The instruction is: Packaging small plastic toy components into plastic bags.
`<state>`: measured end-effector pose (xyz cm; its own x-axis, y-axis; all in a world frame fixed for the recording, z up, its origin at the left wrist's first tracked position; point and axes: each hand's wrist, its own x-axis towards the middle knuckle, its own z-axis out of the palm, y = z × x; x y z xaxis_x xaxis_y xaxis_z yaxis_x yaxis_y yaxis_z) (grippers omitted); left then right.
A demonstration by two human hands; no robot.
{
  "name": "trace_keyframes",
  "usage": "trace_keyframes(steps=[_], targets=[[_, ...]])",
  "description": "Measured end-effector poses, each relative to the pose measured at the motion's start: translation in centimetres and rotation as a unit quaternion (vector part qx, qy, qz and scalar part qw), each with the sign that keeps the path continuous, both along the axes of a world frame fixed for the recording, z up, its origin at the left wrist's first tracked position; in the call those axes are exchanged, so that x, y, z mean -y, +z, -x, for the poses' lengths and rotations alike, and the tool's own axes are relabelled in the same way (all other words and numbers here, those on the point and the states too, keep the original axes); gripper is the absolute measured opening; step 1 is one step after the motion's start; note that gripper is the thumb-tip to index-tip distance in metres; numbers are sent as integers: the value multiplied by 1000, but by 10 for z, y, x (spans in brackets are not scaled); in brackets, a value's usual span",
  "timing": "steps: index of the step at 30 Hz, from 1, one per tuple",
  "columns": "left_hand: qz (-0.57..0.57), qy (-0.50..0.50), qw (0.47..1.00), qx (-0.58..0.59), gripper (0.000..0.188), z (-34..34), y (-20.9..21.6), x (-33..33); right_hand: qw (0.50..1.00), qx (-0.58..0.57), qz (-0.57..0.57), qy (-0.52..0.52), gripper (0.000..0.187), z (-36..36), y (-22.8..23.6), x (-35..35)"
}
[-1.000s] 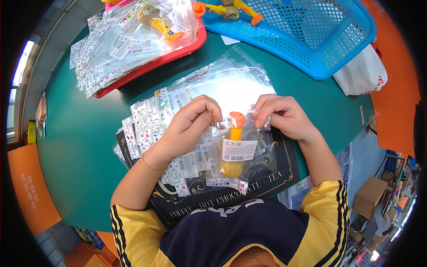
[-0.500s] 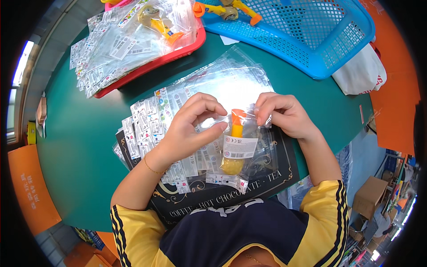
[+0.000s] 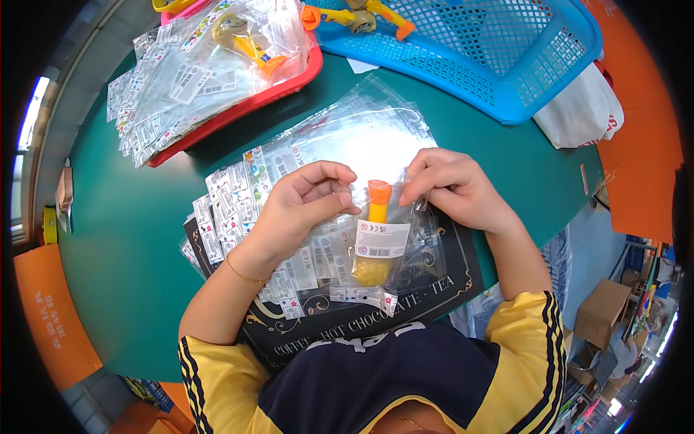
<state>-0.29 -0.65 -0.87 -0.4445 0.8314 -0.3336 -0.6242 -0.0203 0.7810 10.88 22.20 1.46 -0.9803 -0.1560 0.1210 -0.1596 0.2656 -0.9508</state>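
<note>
A clear plastic bag (image 3: 396, 271) lies in front of me. Inside it is a small toy (image 3: 377, 211) with an orange end, a yellow stem and a rounded yellow end. A white printed label (image 3: 382, 239) crosses the toy's middle. My left hand (image 3: 312, 199) is closed, thumb against curled fingers, at the bag's upper left edge. At the upper right edge my right hand (image 3: 448, 189) pinches the film between thumb and fingers. Beneath them spreads a stack of flat clear bags (image 3: 340, 145) with printed strips, resting on a black decorated board (image 3: 347, 340).
A red basket (image 3: 238, 116) at the far left holds many bags, one with a similar toy (image 3: 253, 50). A blue perforated basket (image 3: 513, 108) stands far right, toys (image 3: 354, 20) at its edge. White cloth (image 3: 582, 108) lies beside it on the green table (image 3: 137, 239).
Both hands have shifted slightly left and remain at the bag's upper edges. My right fingers have come closer to the toy's orange end. The whole view has moved a little.
</note>
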Motion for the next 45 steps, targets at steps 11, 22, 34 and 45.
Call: trace_keyframes(steps=[11,22,34,45], targets=[[-14,28,999,-28,26,3,-1,-2,1000,23,-11,0,24,0,0,-3],[-20,49,998,-35,26,3,-4,-1,998,57,-2,-17,16,-2,4,-11],[-35,-23,969,-244,27,-17,0,-7,973,193,124,-11,42,-3,2,6],[-22,-137,697,-704,34,-20,0,-12,963,238,-124,6,14,-102,50,-121]])
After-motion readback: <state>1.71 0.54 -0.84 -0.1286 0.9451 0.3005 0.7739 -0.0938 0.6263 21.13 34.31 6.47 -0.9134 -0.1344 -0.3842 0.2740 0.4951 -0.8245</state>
